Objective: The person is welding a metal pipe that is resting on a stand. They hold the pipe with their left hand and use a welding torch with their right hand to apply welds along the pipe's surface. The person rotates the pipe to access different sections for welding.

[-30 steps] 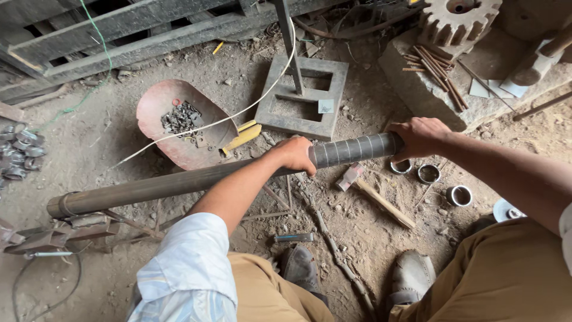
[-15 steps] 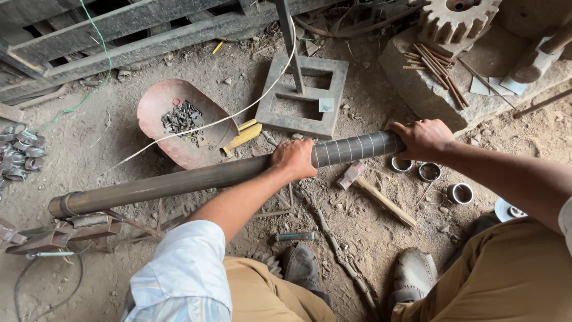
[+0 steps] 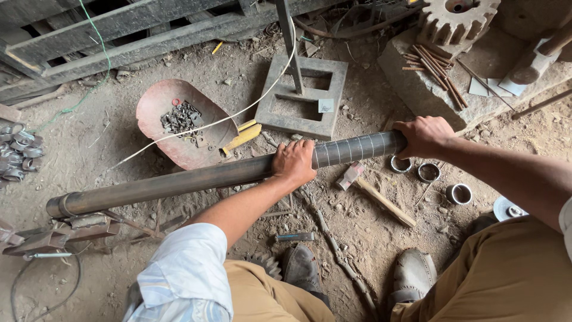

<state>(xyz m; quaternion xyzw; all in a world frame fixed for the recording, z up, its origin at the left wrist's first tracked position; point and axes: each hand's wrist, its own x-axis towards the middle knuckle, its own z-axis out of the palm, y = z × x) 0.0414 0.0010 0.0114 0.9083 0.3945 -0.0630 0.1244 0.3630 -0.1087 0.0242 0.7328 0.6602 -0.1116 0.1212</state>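
The left hand (image 3: 293, 162) wraps its fingers around the middle of a long metal pipe (image 3: 179, 182); the right hand (image 3: 424, 136) grips closed on its marked end above the dirt floor (image 3: 89, 137).

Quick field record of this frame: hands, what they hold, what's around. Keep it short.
left hand: palm down on the pipe, gripping near its middle
right hand: wrapped over the pipe's right end
pipe: long dark metal, roughly level above the dirt ground, left end on a metal stand; right section carries pale ring marks
under pipe: hammer with wooden handle, three metal rings
behind: red pan holding small metal scraps, square steel frame, gear wheel on stone block
feet: two shoes on the ground
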